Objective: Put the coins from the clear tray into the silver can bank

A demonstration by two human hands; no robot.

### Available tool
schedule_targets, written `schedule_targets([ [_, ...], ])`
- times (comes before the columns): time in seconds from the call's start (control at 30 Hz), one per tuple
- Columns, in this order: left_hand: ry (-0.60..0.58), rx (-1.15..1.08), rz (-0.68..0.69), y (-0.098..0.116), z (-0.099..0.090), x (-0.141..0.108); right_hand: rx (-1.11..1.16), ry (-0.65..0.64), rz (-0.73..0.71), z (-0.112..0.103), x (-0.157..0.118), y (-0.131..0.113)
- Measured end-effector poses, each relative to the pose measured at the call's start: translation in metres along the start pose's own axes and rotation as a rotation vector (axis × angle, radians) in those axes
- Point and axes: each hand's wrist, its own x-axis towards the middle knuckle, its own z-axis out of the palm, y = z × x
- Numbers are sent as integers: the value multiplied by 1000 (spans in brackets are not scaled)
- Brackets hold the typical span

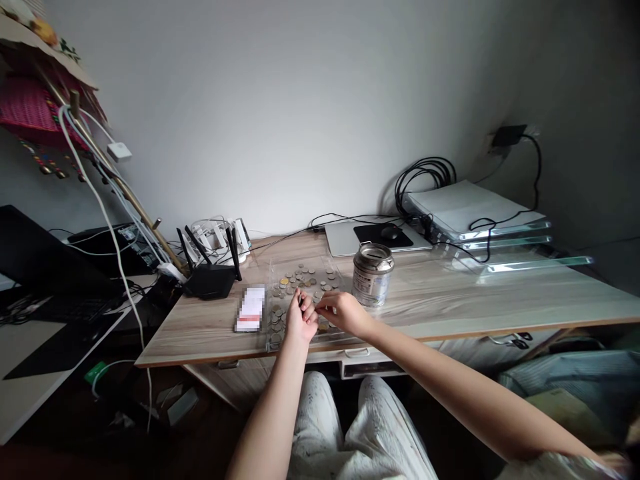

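Several coins [303,272] lie spread in a clear shallow tray [269,313] on the wooden desk. Over the tray's front part, my left hand [302,317] is turned palm up with curled fingers; something small and dark shows at its fingertips, too small to name. Close on its right, my right hand [345,311] has its thumb and fingers pinched together near the left fingers. What it pinches, if anything, is too small to tell. A metal tin [373,275] stands upright beyond my right hand, right of the tray.
A phone [250,309] lies left of the tray, with a black router [210,281] behind it. A closed laptop [340,241] with a mouse [390,231] is at the back. Clear stacked shelves [480,213] and cables stand at the right.
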Motion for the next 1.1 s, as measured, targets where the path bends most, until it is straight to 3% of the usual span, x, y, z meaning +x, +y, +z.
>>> schedule_targets([
  [0.3,4,-35,-149,1,-2,4,13,-5,-134,2,-7,4],
  [0.57,156,-6,-153,1,0,7,-10,-19,-120,-7,-9,0],
  [0.67,223,-18,-144,0,0,8,-33,33,-78,-34,-7,-3],
  [0.83,268,45,-139,-3,-1,10,-274,278,117,-111,9,19],
  [0.97,285,95,-155,-5,0,11,-507,80,219,-146,24,55],
  [1.1,303,130,-126,-8,3,10,-636,-87,299,-148,32,75],
])
